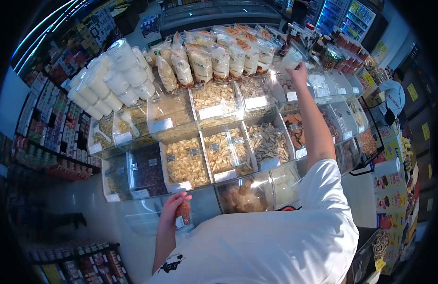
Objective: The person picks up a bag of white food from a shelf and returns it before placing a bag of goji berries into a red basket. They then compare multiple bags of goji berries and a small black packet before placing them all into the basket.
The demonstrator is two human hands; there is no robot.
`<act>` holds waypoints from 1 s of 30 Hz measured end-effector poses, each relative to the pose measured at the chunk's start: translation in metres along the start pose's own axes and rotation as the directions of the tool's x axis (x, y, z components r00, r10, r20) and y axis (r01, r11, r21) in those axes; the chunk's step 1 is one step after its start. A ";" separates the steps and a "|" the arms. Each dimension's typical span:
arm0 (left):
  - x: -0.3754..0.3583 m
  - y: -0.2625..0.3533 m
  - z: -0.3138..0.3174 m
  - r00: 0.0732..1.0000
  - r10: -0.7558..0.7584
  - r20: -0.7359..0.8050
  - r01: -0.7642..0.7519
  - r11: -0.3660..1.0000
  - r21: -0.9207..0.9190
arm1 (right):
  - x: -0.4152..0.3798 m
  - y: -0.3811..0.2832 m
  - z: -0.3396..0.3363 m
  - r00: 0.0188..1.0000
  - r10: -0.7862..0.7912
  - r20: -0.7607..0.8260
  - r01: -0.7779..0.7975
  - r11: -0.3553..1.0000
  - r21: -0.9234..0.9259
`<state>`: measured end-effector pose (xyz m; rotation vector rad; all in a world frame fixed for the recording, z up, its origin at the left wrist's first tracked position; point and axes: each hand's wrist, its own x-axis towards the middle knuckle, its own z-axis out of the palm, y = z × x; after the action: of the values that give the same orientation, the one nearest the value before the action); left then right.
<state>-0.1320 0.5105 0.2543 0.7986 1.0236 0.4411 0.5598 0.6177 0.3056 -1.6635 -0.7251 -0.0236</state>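
My right hand (298, 74) is stretched out over the back row of the display, fingers closed on a clear plastic bag (293, 57) with pale contents that I cannot identify. Close by stand bags and jars at the top of the shelf. Down at the front edge, my left hand (172, 206) grips a small clear packet (183, 212) of orange-red bits with a white label. Just above that hand is a bin of pale yellow dried slices (185, 163).
Tiered clear bins of dried goods run across the middle. Stacked white tubs (115, 73) stand at the left, and upright snack bags (202, 61) line the back. A person in a white shirt (392, 97) is at the right. Packed shelves (58, 125) flank the left aisle.
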 end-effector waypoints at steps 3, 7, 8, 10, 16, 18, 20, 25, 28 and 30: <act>-0.003 -0.011 -0.003 0.997 -0.041 -0.069 0.036 0.997 -0.068 | 0.017 0.010 0.028 0.998 0.069 0.001 -0.068 0.988 -0.136; -0.014 -0.016 0.001 0.986 -0.062 -0.155 0.041 0.990 -0.134 | 0.019 0.022 0.059 0.993 0.091 0.073 -0.070 0.966 -0.248; -0.016 -0.018 0.002 0.988 -0.048 -0.149 0.019 0.982 -0.190 | 0.016 0.021 0.063 0.996 0.047 0.080 -0.025 0.965 -0.260; -0.017 -0.021 0.002 0.989 -0.031 -0.142 -0.005 0.970 -0.245 | 0.010 0.013 0.067 0.996 0.002 0.085 0.021 0.962 -0.271; 0.001 -0.024 -0.002 0.997 -0.026 -0.074 0.009 0.977 -0.215 | 0.009 0.054 0.071 0.986 -0.043 0.161 0.052 0.997 -0.055; 0.012 -0.028 -0.006 0.995 -0.029 -0.099 0.004 0.970 -0.243 | -0.015 0.058 0.066 0.998 -0.030 -0.046 0.028 0.998 -0.057; 0.017 -0.026 -0.008 0.995 0.010 -0.099 -0.039 0.957 -0.287 | -0.080 0.034 0.050 0.992 -0.057 -0.110 0.046 0.994 -0.103; 0.021 -0.004 0.006 0.997 0.065 -0.037 -0.075 0.870 -0.487 | -0.366 -0.021 0.035 0.950 0.111 0.291 -0.210 0.918 0.336; 0.042 -0.018 -0.003 0.977 0.092 0.192 0.024 0.849 -0.528 | -0.505 -0.054 0.037 0.613 0.068 0.787 -0.508 0.797 0.327; 0.047 -0.010 0.019 0.982 0.064 0.179 0.031 0.878 -0.478 | -0.517 -0.096 0.021 0.462 0.084 0.883 -0.610 0.753 0.248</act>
<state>-0.0935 0.5281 0.2246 0.3909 0.6846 0.5934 0.0927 0.4121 0.1775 -1.1461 -0.9290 1.3063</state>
